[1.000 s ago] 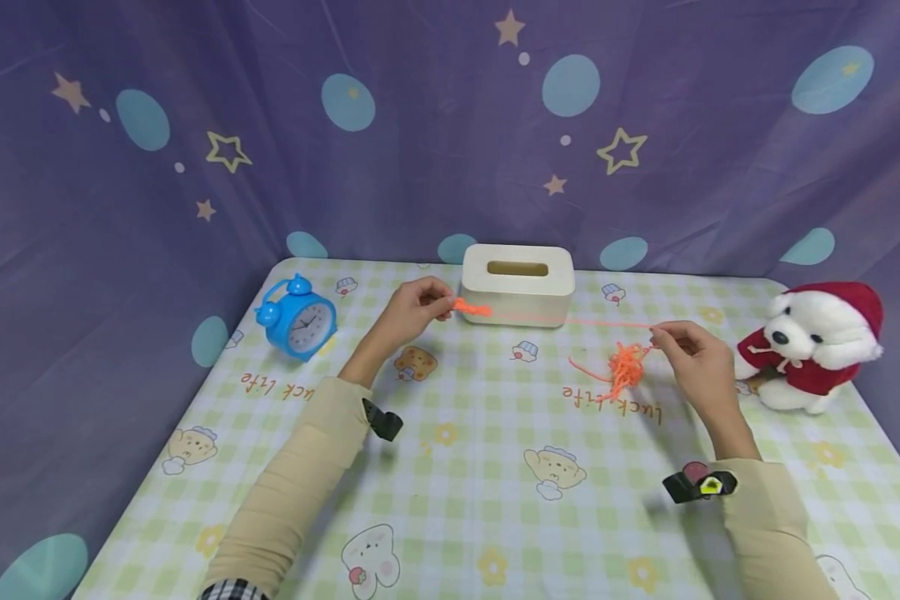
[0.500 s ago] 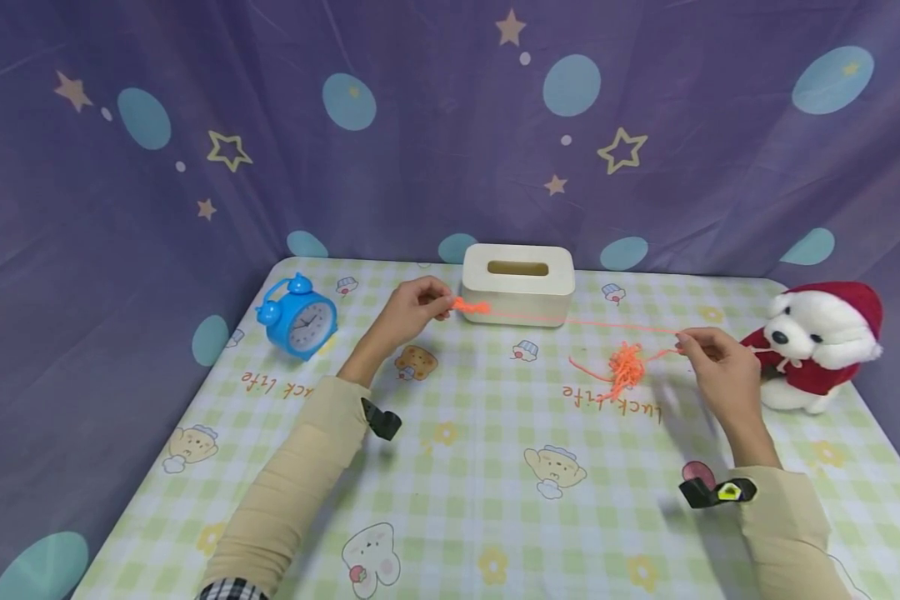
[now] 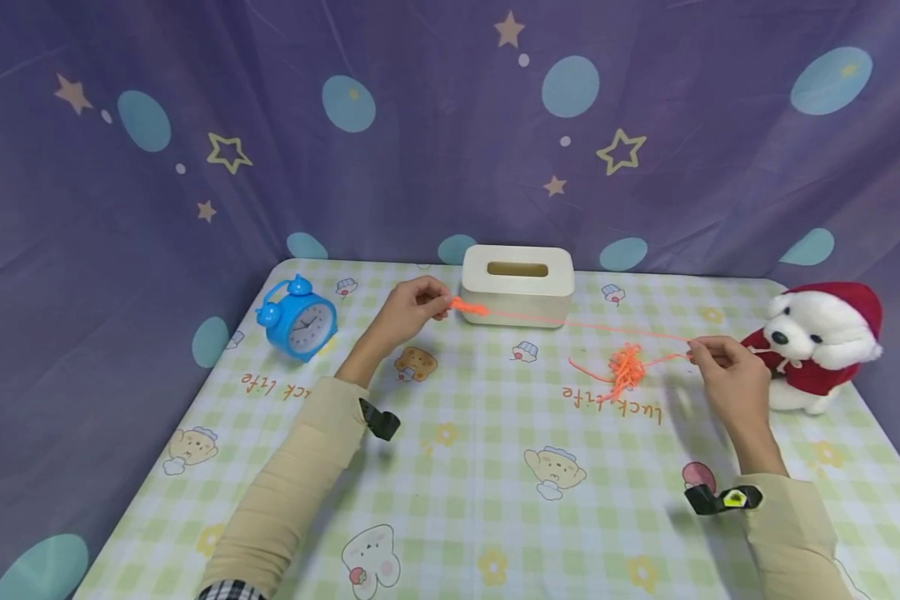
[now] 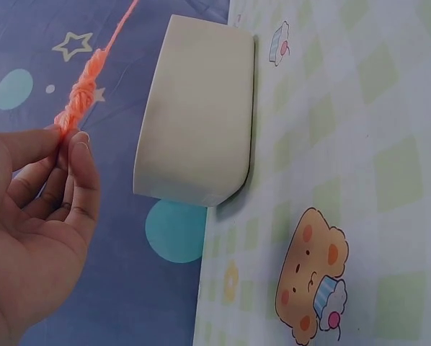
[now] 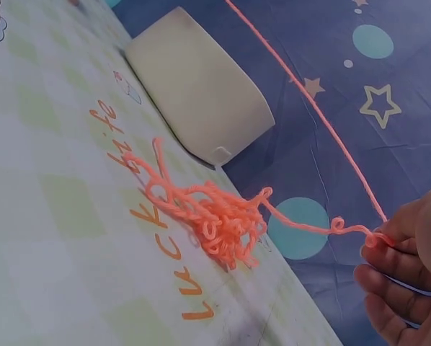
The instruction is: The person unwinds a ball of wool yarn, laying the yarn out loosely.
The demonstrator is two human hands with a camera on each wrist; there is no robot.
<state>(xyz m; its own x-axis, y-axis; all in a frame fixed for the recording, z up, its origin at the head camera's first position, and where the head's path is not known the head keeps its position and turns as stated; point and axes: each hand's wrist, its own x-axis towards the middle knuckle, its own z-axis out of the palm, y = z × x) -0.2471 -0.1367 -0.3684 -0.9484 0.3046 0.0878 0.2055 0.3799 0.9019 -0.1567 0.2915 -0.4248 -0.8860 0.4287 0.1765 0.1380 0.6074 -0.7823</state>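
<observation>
Between thumb and fingertips my left hand (image 3: 412,307) pinches one end of a small wound bundle of orange yarn (image 4: 78,99), held above the table in front of the tissue box. From that bundle a single strand (image 5: 316,108) runs taut across to my right hand (image 3: 737,382), whose thumb and index finger pinch it. A slack length leads from the right fingertips to a loose tangle of the same yarn (image 3: 627,367) lying on the table. One loose tail sticks out leftward from the tangle.
A cream tissue box (image 3: 517,287) stands at the table's back edge. At the left sits a blue alarm clock (image 3: 300,321); at the right, a white plush bear (image 3: 810,350) in red clothes. A checked cloth (image 3: 472,467) covers the table, and a purple curtain (image 3: 435,167) hangs behind.
My right hand has moved right and slightly toward me, away from the tangle, lengthening the taut strand. The left hand has stayed almost still with its bundle.
</observation>
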